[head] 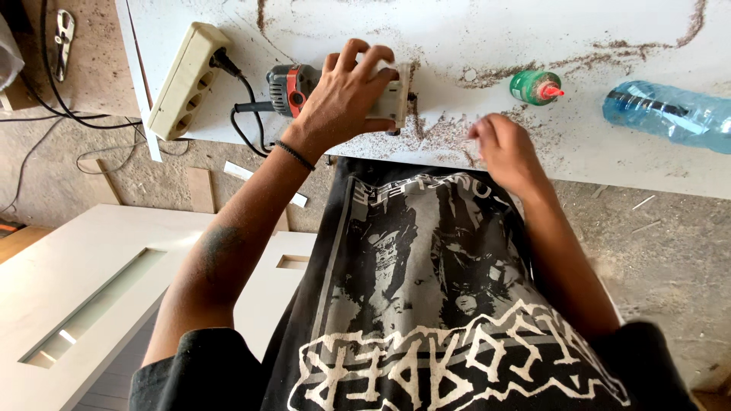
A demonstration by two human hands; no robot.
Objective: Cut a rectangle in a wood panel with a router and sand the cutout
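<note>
Left hand (346, 95) is gripping the router (335, 91), axis running nine-to-three; right hand (506, 148), loosely open, is brushing sawdust (442, 133) at its three o'clock.

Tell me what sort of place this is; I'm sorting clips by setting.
Most likely a woodworking shop. Sawdust lies across a white board, the left hand grips a corded power tool, and a glue bottle lies nearby.
</note>
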